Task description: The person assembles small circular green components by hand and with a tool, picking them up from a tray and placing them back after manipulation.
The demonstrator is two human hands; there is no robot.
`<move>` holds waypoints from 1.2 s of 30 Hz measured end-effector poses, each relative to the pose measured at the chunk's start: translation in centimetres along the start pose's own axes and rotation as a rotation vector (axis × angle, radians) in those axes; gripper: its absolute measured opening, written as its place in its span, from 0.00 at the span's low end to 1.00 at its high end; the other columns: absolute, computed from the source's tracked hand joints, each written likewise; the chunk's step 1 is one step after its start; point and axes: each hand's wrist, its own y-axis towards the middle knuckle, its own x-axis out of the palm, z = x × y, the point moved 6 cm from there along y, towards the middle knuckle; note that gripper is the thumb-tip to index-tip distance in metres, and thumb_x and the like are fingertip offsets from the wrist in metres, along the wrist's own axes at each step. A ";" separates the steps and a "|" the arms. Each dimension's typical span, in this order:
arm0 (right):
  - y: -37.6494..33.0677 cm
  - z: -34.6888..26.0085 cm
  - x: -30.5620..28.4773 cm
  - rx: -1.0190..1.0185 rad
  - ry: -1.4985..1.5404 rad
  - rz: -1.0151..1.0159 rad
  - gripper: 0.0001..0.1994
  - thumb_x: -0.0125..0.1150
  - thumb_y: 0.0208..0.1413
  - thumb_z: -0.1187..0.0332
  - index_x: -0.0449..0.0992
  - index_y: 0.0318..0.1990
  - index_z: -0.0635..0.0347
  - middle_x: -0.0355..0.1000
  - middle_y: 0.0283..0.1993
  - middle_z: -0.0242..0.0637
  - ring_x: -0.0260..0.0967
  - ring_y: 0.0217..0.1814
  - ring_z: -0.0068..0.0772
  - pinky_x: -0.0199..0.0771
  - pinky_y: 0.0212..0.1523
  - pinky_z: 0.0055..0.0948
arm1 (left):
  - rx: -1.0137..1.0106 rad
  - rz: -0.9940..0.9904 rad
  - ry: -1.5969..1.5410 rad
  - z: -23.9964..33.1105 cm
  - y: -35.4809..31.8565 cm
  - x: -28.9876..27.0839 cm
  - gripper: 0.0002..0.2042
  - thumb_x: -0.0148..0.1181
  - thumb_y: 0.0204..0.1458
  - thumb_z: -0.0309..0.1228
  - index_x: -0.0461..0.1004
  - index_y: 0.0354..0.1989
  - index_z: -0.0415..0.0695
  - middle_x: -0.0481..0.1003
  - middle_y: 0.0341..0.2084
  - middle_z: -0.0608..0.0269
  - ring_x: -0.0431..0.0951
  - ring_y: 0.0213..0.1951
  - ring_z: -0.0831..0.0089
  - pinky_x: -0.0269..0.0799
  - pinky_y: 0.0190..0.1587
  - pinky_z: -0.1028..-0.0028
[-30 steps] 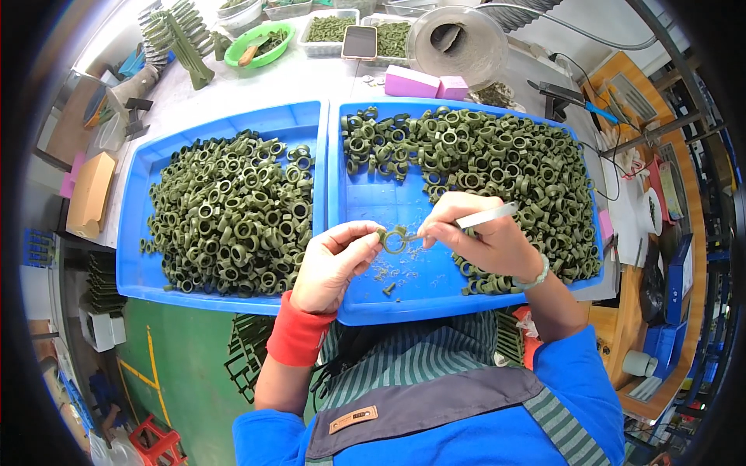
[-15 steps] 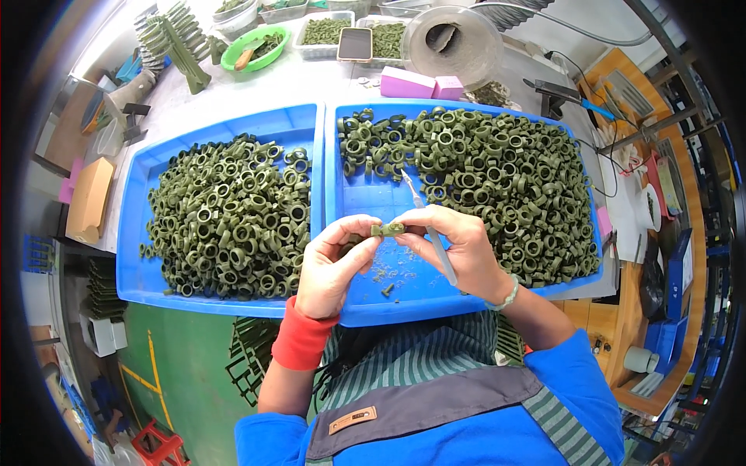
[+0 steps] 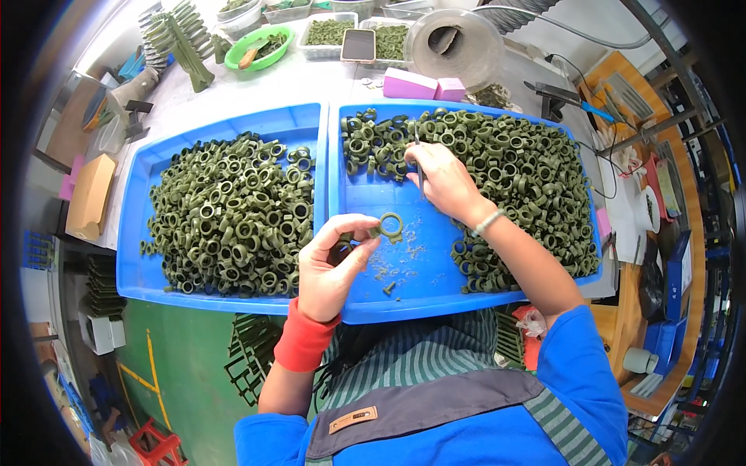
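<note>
Between the thumb and fingertips of my left hand (image 3: 334, 264), a dark green wax ring (image 3: 391, 225) is pinched upright, its round opening showing. More green shows inside the curled fingers, possibly further rings. My right hand (image 3: 444, 177) grips a slim grey pen-like tool (image 3: 420, 175) and has its fingertips against the loose rings (image 3: 378, 144) at the far side of the right blue tray (image 3: 365, 303). Whether those fingers also touch a ring is hard to see. Green shavings (image 3: 400, 252) and a small offcut (image 3: 388, 288) lie on the tray floor below my hands.
A left blue tray (image 3: 221, 120) heaped with green rings (image 3: 233, 210) abuts the right one. Behind them are pink blocks (image 3: 409, 84), a phone (image 3: 358, 45), a green bowl (image 3: 260, 50), clear tubs and a round clear container (image 3: 466, 58). A cardboard box (image 3: 92, 200) stands at left.
My right hand has left the ring and moved away to the far ring pile, tool still in it. My left hand stays put, the ring now turned so its opening shows.
</note>
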 end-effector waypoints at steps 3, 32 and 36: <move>-0.1 0.5 2.4 -0.091 -0.070 -0.062 0.10 0.62 0.50 0.78 0.75 0.40 0.61 0.75 0.41 0.42 0.71 0.48 0.48 0.74 0.52 0.40 | 0.019 0.004 0.013 0.1 -0.1 -0.2 0.13 0.64 0.53 0.16 0.78 0.47 0.40 0.74 0.34 0.70 0.70 0.30 0.86 0.66 0.31 0.85; -2.3 -6.2 -1.7 0.080 0.479 -0.129 0.15 0.72 0.51 0.71 0.71 0.43 0.60 0.74 0.38 0.40 0.76 0.36 0.41 0.77 0.37 0.36 | -0.338 0.088 -0.275 -2.3 0.4 0.0 0.16 0.61 0.61 0.30 0.73 0.57 0.43 0.76 0.35 0.69 0.75 0.34 0.83 0.68 0.29 0.83; -3.0 -9.0 -4.4 0.010 0.468 -0.019 0.15 0.71 0.52 0.71 0.72 0.44 0.62 0.74 0.38 0.41 0.77 0.35 0.38 0.77 0.38 0.33 | -0.339 0.064 -0.268 -3.1 0.7 0.1 0.15 0.61 0.62 0.28 0.74 0.54 0.38 0.77 0.37 0.65 0.76 0.34 0.83 0.71 0.31 0.82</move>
